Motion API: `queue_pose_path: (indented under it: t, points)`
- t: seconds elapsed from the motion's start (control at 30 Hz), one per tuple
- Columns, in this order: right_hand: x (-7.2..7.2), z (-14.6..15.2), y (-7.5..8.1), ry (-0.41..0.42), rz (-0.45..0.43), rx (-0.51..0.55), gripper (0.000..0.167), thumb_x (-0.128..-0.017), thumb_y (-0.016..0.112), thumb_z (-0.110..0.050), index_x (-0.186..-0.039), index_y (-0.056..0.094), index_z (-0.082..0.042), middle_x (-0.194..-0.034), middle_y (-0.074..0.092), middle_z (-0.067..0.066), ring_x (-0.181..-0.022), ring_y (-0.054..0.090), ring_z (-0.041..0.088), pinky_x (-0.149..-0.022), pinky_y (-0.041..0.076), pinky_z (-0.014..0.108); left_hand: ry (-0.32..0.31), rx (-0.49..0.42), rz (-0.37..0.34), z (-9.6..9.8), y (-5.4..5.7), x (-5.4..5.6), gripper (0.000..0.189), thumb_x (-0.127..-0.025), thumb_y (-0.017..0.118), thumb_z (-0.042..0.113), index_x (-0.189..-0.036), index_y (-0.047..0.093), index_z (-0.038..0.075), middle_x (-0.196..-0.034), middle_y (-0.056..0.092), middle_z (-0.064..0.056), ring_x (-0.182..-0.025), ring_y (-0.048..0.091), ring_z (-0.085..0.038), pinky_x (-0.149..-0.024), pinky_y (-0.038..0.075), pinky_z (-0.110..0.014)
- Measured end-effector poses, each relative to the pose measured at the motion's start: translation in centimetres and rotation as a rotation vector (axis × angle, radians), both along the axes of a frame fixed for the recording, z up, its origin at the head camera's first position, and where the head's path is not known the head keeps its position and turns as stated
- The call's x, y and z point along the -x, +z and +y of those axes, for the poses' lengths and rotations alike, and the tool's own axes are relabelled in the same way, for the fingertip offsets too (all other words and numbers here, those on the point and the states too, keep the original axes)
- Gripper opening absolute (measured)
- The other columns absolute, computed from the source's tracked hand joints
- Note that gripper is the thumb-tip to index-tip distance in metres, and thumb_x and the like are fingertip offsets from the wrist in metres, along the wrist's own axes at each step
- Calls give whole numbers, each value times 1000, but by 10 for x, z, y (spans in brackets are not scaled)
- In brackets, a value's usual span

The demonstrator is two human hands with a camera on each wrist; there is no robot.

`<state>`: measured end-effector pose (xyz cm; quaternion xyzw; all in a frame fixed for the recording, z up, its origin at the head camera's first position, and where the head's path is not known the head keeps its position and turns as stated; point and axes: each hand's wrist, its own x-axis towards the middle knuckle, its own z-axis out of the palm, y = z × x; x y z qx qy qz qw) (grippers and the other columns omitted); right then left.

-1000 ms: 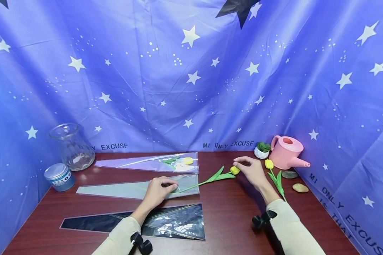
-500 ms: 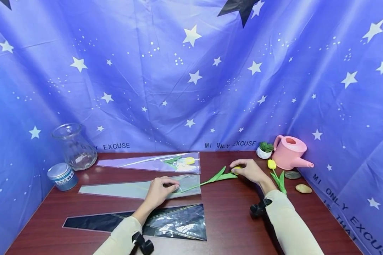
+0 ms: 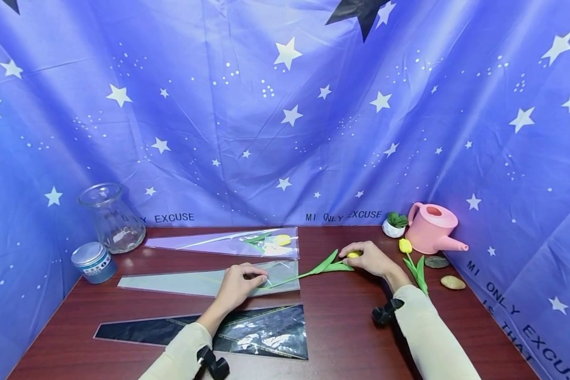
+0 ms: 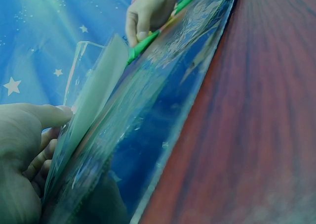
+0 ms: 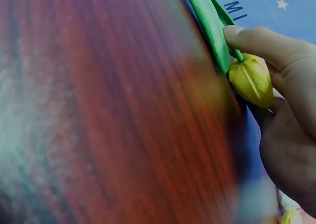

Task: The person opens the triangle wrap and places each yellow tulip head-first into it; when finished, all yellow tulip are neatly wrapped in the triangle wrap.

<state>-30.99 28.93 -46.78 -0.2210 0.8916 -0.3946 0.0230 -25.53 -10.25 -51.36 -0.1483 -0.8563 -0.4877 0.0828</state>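
Note:
In the head view my left hand is at the pale green flower sleeve, a clear-fronted tapered bag lying in the middle row. The left wrist view shows thumb and fingers pinching the lifted top layer of this sleeve. A yellow tulip with green leaves has its stem inside the sleeve, while its leaves and bloom lie outside, to the right. My right hand pinches the tulip by the stem just below its bloom, which sits between thumb and fingers in the right wrist view.
A lilac sleeve holding a tulip lies behind; a black sleeve lies in front. Glass vase and blue jar stand left. At right are a pink watering can, potted plant, another tulip and stones.
My right hand has come down and left onto the tulip, from beside the bloom to gripping just below it. The left hand keeps its place at the sleeve. The head view has shifted slightly.

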Motion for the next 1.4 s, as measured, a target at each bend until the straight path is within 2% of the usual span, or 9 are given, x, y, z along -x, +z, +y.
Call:
queue_pose_path:
  t: [0.1,0.17,0.3,0.47,0.67,0.8,1.03,1.2,1.4]
  points:
    - [-8,-4,10,23,2,-4,18,-89,74,2,-106,78,2,-112,76,23,-116,65,44,-96,52,33,3,0,5,0,-1,1,7,-89,82,19,-94,85,23,-93,77,6,-72,61,-2,-66,48,-21]
    - [-9,-5,11,32,15,-8,16,-88,74,2,-104,79,1,-110,76,22,-113,66,43,-94,52,31,4,1,8,0,-2,1,7,-89,82,19,-94,85,24,-93,77,6,-71,61,-2,-66,48,-21]
    - [-2,-1,-2,42,27,3,12,-88,75,3,-98,80,1,-103,76,20,-105,67,35,-89,51,26,4,-1,9,0,-2,1,7,-89,82,20,-94,85,25,-92,77,9,-71,60,-1,-66,49,-21]
    - [7,7,-13,53,37,-1,9,-87,77,0,-90,82,-6,-95,77,13,-94,67,15,-83,49,20,1,-2,22,0,-2,1,7,-89,82,20,-94,85,24,-92,77,8,-73,61,-2,-67,49,-22]
    - [0,10,-10,54,31,36,13,-88,76,-4,-87,82,-15,-92,76,4,-89,65,6,-80,50,20,9,-4,15,1,1,0,7,-88,83,18,-93,85,23,-94,78,8,-77,65,-4,-70,51,-21]
    - [-8,6,-13,59,82,64,13,-88,76,-5,-87,82,-16,-91,76,3,-88,66,6,-78,51,20,9,4,26,1,2,-1,9,-88,83,18,-92,85,25,-93,77,8,-79,67,-4,-71,52,-22]
    - [-19,-18,-18,37,178,100,14,-85,81,-6,-85,82,-20,-88,77,0,-85,67,3,-77,52,19,19,33,60,3,1,0,9,-88,83,19,-90,84,27,-91,76,12,-82,68,-4,-73,52,-21]
    - [-29,-42,-18,23,181,108,14,-83,82,-8,-84,82,-22,-86,75,-5,-81,66,3,-73,53,20,23,43,80,3,3,0,9,-87,84,18,-90,84,27,-90,76,12,-79,66,-2,-70,51,-21]
    - [-37,-67,-22,-12,134,95,9,-85,81,-13,-84,83,-22,-86,75,-8,-80,64,3,-71,53,21,23,39,75,4,5,-2,10,-86,84,16,-89,84,27,-89,75,12,-76,64,-2,-68,49,-20]
